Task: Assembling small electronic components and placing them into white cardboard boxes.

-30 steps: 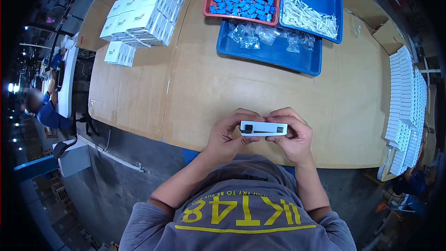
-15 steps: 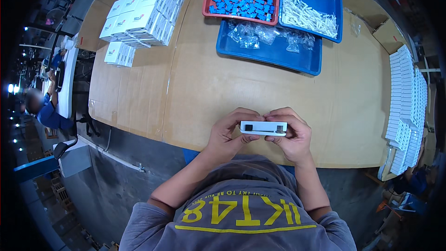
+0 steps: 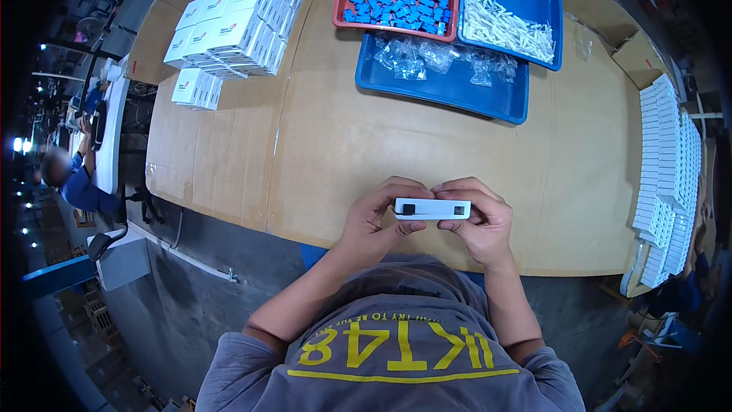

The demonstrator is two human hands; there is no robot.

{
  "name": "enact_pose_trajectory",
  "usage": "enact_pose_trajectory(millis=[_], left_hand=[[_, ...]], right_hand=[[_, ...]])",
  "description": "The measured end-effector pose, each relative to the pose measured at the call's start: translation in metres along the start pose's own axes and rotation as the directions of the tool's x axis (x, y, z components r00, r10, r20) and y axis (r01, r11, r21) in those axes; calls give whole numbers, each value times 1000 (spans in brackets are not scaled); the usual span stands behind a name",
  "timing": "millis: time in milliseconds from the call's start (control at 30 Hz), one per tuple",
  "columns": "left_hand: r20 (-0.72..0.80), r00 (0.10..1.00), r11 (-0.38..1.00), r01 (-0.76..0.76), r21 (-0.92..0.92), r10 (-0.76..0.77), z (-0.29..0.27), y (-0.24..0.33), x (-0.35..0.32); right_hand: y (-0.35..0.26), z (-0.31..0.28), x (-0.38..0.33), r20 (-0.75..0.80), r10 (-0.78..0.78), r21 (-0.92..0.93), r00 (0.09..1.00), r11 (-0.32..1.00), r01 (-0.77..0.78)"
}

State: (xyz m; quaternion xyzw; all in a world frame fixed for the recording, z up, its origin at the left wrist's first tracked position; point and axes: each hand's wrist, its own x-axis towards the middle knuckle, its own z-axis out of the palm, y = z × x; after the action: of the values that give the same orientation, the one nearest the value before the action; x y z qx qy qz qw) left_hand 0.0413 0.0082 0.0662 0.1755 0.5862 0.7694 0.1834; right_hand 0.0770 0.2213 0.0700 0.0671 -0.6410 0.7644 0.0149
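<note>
A small white rectangular case [image 3: 433,210] is held level between my two hands, just above the near part of the table. Its narrow side faces up, with a black square near the left end and a smaller dark square near the right. My left hand [image 3: 375,217] grips the left end, thumb below and fingers along the far side. At the other end, my right hand [image 3: 486,223] is closed round the case in the same way, its thumb partly hidden. The fingertips of both hands nearly meet at the far edge.
Cardboard covers the table [image 3: 335,137]. White boxes [image 3: 229,23] are stacked at the far left. A red tray [image 3: 396,29] of blue parts, a blue tray [image 3: 554,38] of white sticks and a blue tray [image 3: 442,95] of clear bags stand far off. White cases [image 3: 663,175] line the right edge.
The dark gap along the near side of the white case no longer shows, and its upward face looks slimmer and more even. Both hands stay in nearly the same place.
</note>
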Motion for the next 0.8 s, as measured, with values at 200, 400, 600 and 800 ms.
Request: enact_pose_trajectory(millis=[200, 400, 600, 800], left_hand=[[-108, 985, 990, 133, -46, -138, 2, -1, -5], [9, 1000, 951, 22, 309, -26, 2, 29, 1], [-66, 995, 948, -45, 314, 69, 10, 46, 2], [-87, 992, 901, 119, 418, -91, 6, 41, 6]], right_hand=[[-1, 10, 3, -71, 25, 127, 997, 992, -16], [-33, 9, 12, 87, -68, -361, 994, 928, 96], [-42, 8, 12, 44, -130, -318, 991, 938, 137], [-25, 5, 8, 20, 32, -344, 999, 939, -23]])
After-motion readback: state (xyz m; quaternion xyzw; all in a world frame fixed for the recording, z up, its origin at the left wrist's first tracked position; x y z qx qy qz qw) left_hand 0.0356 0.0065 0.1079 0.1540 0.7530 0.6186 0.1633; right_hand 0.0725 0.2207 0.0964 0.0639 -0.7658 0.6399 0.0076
